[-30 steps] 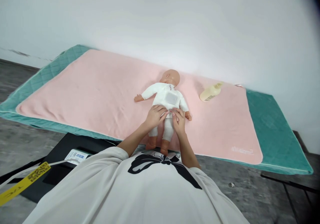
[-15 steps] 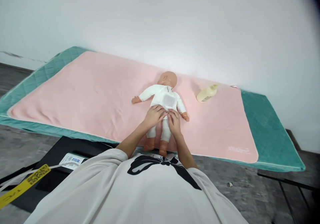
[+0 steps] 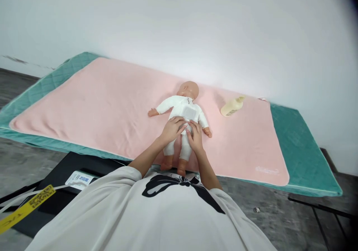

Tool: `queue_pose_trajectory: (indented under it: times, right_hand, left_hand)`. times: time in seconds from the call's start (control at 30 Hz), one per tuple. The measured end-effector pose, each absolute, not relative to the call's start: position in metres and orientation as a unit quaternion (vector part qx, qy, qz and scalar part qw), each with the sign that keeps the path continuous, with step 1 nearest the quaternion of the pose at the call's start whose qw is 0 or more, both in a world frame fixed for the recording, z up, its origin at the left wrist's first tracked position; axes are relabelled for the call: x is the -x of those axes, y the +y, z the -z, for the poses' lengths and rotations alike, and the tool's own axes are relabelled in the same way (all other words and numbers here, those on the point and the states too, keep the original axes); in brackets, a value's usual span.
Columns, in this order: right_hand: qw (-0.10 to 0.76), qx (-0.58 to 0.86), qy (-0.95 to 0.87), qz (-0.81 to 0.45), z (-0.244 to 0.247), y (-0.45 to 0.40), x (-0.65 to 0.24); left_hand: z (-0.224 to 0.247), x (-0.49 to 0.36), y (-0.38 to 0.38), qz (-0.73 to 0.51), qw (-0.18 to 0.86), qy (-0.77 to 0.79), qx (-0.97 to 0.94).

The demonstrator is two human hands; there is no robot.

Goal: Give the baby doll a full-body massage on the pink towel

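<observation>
A baby doll (image 3: 179,103) with a white cloth body lies stretched out on a pink blanket (image 3: 117,102), its bald head away from me and its feet towards me. A pale square patch (image 3: 189,112) shows on its torso. My left hand (image 3: 172,130) rests on the doll's lower torso from the left, fingers laid out flat over the cloth. From the right, my right hand (image 3: 195,134) lies on the same area, its fingers extended and its thumb pointing inward. Both hands are open, with their fingertips close together just below the patch.
A cream pump bottle (image 3: 232,106) lies on its side on the blanket, right of the doll. Under the blanket is a green quilted mat (image 3: 299,146), against a white wall (image 3: 179,27). A black chair or case (image 3: 81,163) and a yellow tag (image 3: 26,209) are at lower left.
My thumbs have moved slightly apart, and the fingers of both hands stay on the doll's lower torso. The doll and the bottle keep their places.
</observation>
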State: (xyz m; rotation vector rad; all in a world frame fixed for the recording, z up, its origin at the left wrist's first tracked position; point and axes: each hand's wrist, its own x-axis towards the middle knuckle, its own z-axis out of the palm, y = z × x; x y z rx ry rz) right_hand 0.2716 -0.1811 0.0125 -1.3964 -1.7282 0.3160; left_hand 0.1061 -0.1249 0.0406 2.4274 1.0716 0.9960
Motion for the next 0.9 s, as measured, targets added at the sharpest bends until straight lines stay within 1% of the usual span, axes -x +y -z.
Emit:
queue_pose_trajectory:
  times: [0.2, 0.4, 0.67, 0.9]
  right_hand:
    - [0.417, 0.559, -0.703, -0.138, -0.008, -0.178, -0.273]
    - [0.412, 0.566, -0.7, -0.142, -0.008, -0.18, -0.273]
    - [0.392, 0.565, -0.71, -0.151, -0.01, -0.185, -0.273]
    - [0.411, 0.55, -0.713, -0.144, -0.016, -0.182, -0.279]
  left_hand:
    - [-0.04, -0.1, -0.118, -0.302, 0.168, 0.341, -0.874]
    - [-0.043, -0.097, -0.118, -0.27, 0.154, 0.329, -0.892]
    - [-0.035, -0.091, -0.128, -0.261, 0.148, 0.33, -0.895]
    - [-0.04, -0.092, -0.125, -0.29, 0.14, 0.319, -0.892]
